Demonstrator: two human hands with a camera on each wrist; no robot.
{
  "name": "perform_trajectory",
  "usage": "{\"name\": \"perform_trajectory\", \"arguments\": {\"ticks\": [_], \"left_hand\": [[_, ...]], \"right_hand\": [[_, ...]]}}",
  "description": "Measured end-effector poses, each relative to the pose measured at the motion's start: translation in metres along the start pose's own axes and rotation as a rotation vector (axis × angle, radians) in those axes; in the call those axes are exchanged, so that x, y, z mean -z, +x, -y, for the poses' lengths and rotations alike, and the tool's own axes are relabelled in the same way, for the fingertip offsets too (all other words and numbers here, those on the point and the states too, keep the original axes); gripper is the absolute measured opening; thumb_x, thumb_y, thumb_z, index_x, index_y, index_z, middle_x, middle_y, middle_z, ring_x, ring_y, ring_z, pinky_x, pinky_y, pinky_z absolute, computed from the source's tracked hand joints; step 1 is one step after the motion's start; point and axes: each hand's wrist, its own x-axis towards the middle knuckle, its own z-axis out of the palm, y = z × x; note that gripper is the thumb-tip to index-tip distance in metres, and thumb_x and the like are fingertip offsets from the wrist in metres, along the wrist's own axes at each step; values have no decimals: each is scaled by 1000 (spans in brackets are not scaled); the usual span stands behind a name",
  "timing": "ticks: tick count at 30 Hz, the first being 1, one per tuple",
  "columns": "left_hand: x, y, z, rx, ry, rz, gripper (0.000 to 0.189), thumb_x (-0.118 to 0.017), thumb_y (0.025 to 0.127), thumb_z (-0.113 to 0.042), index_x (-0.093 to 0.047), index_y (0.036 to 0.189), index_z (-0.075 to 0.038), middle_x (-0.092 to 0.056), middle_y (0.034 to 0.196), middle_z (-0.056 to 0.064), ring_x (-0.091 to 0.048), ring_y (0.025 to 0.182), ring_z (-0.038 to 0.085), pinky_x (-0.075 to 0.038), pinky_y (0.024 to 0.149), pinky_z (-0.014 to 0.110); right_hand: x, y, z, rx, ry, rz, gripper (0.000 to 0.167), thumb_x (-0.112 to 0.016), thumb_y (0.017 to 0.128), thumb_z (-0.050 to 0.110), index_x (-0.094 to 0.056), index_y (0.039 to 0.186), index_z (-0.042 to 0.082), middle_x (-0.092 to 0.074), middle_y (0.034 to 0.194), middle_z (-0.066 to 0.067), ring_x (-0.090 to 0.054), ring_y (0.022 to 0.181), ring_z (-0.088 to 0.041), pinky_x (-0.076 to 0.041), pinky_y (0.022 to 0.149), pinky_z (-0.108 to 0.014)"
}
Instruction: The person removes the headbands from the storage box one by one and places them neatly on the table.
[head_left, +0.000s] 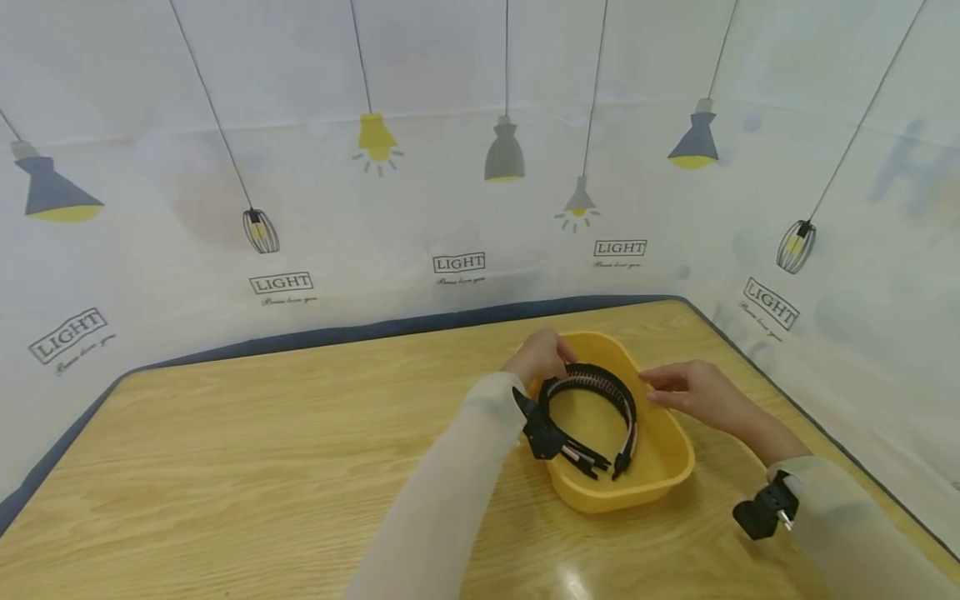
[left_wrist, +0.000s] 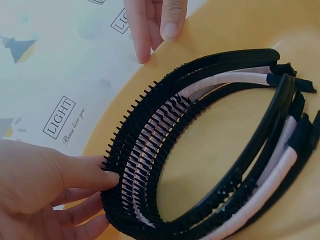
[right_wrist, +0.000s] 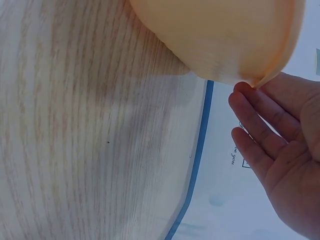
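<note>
Several toothed headbands (head_left: 624, 398), black and pale pink, are bunched together inside a yellow plastic basin (head_left: 667, 477). My left hand (head_left: 537, 358) reaches over the basin's far left side and pinches the bunch at its curved top. In the left wrist view, that thumb presses on the outermost black headband (left_wrist: 225, 59), with the other fingers behind the bunch. Across the basin, my right hand (head_left: 705, 395) pinches the right rim between thumb and fingertips. The right wrist view shows its fingers (right_wrist: 257, 120) under the rim, the lower ones loosely extended.
The basin stands on a wood-grain table (head_left: 262, 467), near its right side. Behind and to the right hangs a pale cloth (head_left: 420, 200) printed with lamps, with a dark blue band (head_left: 360, 327) along the table edge. Each wrist wears a black camera (head_left: 759, 515).
</note>
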Motion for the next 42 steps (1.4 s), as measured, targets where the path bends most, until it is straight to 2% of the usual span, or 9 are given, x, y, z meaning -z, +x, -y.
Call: {"name": "perform_trajectory", "arguments": {"ticks": [10, 16, 27, 36, 37, 42], "left_hand": [[-1, 3, 3, -20, -24, -35, 26, -65, 79, 6, -72, 102, -5, -67, 104, 7, -57, 100, 20, -50, 75, 24], [4, 2, 4, -34, -62, -65, 24, -66, 78, 3, -72, 100, -5, -67, 100, 6, -58, 93, 18, -49, 71, 23], [20, -1, 4, -84, -104, -108, 24, -68, 79, 1, -72, 102, -6, -68, 98, 5, -61, 92, 17, -50, 70, 23], [40, -2, 8, -84, -74, -79, 25, -66, 82, -3, -72, 104, -11, -68, 99, 2, -61, 92, 14, -50, 75, 23], [41, 2, 14, -107, -75, -81, 25, -67, 81, -3, -72, 103, -13, -68, 97, 1, -61, 90, 13, -50, 73, 23], [54, -4, 18, -114, -87, -56, 25, -66, 82, -3, -71, 105, -13, -66, 102, 3, -59, 95, 15, -49, 78, 26]], "right_hand": [[-1, 0, -2, -10, 20, 7, 37, -62, 88, 14, -58, 116, -9, -62, 108, -23, -61, 95, -33, -52, 74, -35], [-1, 2, -2, -14, 25, 10, 38, -62, 88, 15, -58, 117, -9, -62, 108, -23, -61, 95, -33, -53, 74, -34], [-2, 1, 0, -26, 26, 3, 38, -62, 88, 15, -58, 116, -10, -61, 108, -24, -61, 96, -34, -52, 76, -36], [-4, 0, -5, -14, 18, -5, 37, -63, 87, 13, -59, 116, -9, -62, 107, -23, -62, 94, -33, -52, 74, -34], [-4, 0, -5, -12, 18, -3, 37, -63, 87, 13, -58, 116, -10, -62, 107, -23, -62, 94, -32, -52, 74, -34], [-3, 0, -4, -20, 22, 2, 37, -62, 88, 13, -58, 117, -9, -62, 107, -23, -62, 94, -32, -53, 73, -32]]}}
